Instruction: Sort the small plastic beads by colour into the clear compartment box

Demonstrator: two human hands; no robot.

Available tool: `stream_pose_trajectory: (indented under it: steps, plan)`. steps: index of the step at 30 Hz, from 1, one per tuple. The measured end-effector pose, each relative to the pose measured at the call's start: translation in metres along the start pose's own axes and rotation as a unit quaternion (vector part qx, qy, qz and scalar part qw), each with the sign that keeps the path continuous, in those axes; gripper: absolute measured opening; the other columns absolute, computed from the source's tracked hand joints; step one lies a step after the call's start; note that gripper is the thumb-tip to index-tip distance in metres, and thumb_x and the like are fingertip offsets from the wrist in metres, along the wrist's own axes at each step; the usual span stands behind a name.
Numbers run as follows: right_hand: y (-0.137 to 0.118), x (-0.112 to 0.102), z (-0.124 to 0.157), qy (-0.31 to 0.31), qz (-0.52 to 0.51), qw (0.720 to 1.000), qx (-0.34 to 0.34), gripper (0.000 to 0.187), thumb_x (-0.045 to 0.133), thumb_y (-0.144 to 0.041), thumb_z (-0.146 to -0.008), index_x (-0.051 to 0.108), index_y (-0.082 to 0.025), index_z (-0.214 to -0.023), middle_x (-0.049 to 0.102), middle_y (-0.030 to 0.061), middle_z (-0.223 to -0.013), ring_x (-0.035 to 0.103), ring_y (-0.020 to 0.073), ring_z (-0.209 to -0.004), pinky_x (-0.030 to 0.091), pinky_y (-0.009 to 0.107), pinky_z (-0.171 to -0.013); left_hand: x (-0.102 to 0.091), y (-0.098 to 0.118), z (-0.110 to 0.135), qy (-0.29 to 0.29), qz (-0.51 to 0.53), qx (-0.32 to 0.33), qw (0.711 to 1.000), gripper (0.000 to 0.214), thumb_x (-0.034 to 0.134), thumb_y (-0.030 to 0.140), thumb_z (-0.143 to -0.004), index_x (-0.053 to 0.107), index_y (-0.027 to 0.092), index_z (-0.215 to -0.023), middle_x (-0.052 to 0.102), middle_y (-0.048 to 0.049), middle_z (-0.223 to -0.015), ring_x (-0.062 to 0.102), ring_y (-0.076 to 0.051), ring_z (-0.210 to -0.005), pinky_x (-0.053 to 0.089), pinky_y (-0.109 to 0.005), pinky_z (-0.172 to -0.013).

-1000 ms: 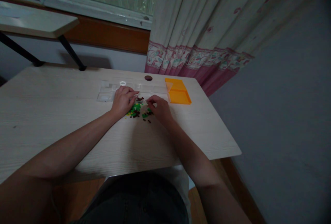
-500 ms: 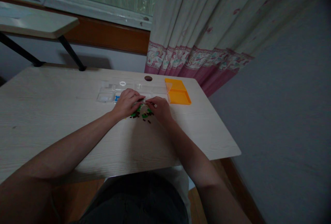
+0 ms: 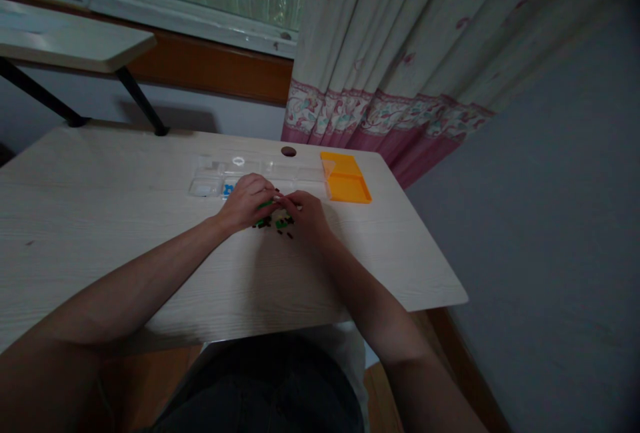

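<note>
Both hands rest over a small heap of tiny green and dark brown pieces [image 3: 278, 224] on a pale wooden table [image 3: 125, 220]. My left hand [image 3: 247, 200] is curled, its fingertips pinched together at the heap's top edge. My right hand [image 3: 306, 212] is curled too, fingertips meeting those of the left hand. What the fingers pinch is too small to name. Just behind the hands lies a clear plastic compartment tray [image 3: 215, 176] with blue pieces [image 3: 229, 188] in one cell.
An orange lid or tray [image 3: 346, 178] lies at the clear tray's right end. A round cable hole [image 3: 289, 151] is in the table's back edge. A second table [image 3: 65, 40] stands at the back left, a curtain [image 3: 400, 53] hangs behind. The table's right edge is near.
My left hand has slid right, from over the clear tray to the heap, uncovering the blue pieces. The fingertips of both hands now meet. The right hand has barely shifted.
</note>
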State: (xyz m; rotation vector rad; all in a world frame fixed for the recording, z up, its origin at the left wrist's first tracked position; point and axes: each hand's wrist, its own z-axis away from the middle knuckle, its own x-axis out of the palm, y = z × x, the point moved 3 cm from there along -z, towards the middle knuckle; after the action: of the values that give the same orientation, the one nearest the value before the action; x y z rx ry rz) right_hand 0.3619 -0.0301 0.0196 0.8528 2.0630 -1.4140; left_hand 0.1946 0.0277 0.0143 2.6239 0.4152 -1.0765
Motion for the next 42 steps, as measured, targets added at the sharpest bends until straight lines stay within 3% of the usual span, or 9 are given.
stream_pose_trajectory:
  steps: [4, 8, 14, 23, 36, 42]
  plan:
    - [-0.002, 0.0, 0.001, -0.006, -0.006, 1.0, -0.021, 0.055, 0.035, -0.055, -0.102, 0.07, -0.019, -0.079, 0.068, 0.0045, -0.08, 0.06, 0.0156, -0.079, 0.041, 0.028, -0.074, -0.002, 0.0, 0.001, 0.04, -0.007, 0.024, 0.999, 0.018, 0.059, 0.037, -0.095, 0.071, 0.025, -0.101, 0.069, -0.0048, -0.093, 0.059, -0.02, -0.093, 0.045, -0.038, -0.085]
    - [-0.001, 0.0, 0.001, -0.001, -0.023, 0.999, -0.026, 0.06, 0.027, -0.055, -0.103, 0.07, -0.018, -0.083, 0.069, 0.007, -0.084, 0.062, 0.0169, -0.081, 0.043, 0.029, -0.077, -0.002, -0.001, 0.001, 0.034, -0.006, 0.004, 0.999, 0.018, 0.057, 0.036, -0.096, 0.072, 0.026, -0.1, 0.069, -0.0039, -0.091, 0.058, -0.02, -0.092, 0.045, -0.038, -0.084]
    - [0.002, -0.002, 0.001, 0.007, -0.04, 0.999, -0.022, 0.054, 0.031, -0.052, -0.103, 0.074, -0.021, -0.095, 0.071, 0.005, -0.086, 0.064, 0.0168, -0.084, 0.044, 0.029, -0.078, -0.003, -0.004, -0.001, 0.026, -0.015, -0.069, 0.997, 0.025, 0.052, 0.039, -0.098, 0.069, 0.022, -0.099, 0.068, -0.0063, -0.096, 0.055, -0.023, -0.097, 0.044, -0.041, -0.089]
    - [0.002, -0.002, 0.001, 0.008, -0.044, 0.999, -0.014, 0.053, 0.035, -0.054, -0.102, 0.075, -0.02, -0.095, 0.071, 0.0047, -0.084, 0.064, 0.0163, -0.082, 0.044, 0.029, -0.076, 0.002, -0.018, 0.002, 0.033, -0.06, -0.16, 0.985, 0.031, 0.046, 0.042, -0.099, 0.067, 0.019, -0.095, 0.066, -0.0086, -0.096, 0.054, -0.027, -0.1, 0.043, -0.043, -0.091]
    - [-0.002, -0.003, 0.002, -0.003, -0.039, 0.999, -0.005, 0.059, 0.032, -0.06, -0.101, 0.075, -0.02, -0.092, 0.071, 0.0048, -0.084, 0.064, 0.0163, -0.082, 0.043, 0.029, -0.076, 0.001, -0.02, 0.002, 0.025, -0.057, -0.194, 0.979, 0.03, 0.051, 0.04, -0.096, 0.067, 0.02, -0.081, 0.066, -0.0078, -0.093, 0.054, -0.026, -0.098, 0.042, -0.043, -0.088]
    - [-0.004, -0.004, 0.003, -0.011, -0.033, 0.999, -0.008, 0.049, 0.036, -0.049, -0.103, 0.074, -0.02, -0.092, 0.071, 0.0044, -0.086, 0.063, 0.0159, -0.084, 0.044, 0.029, -0.078, 0.001, -0.02, 0.003, 0.029, -0.059, -0.192, 0.979, 0.029, 0.049, 0.038, -0.097, 0.068, 0.02, -0.084, 0.066, -0.008, -0.095, 0.054, -0.026, -0.098, 0.043, -0.044, -0.089]
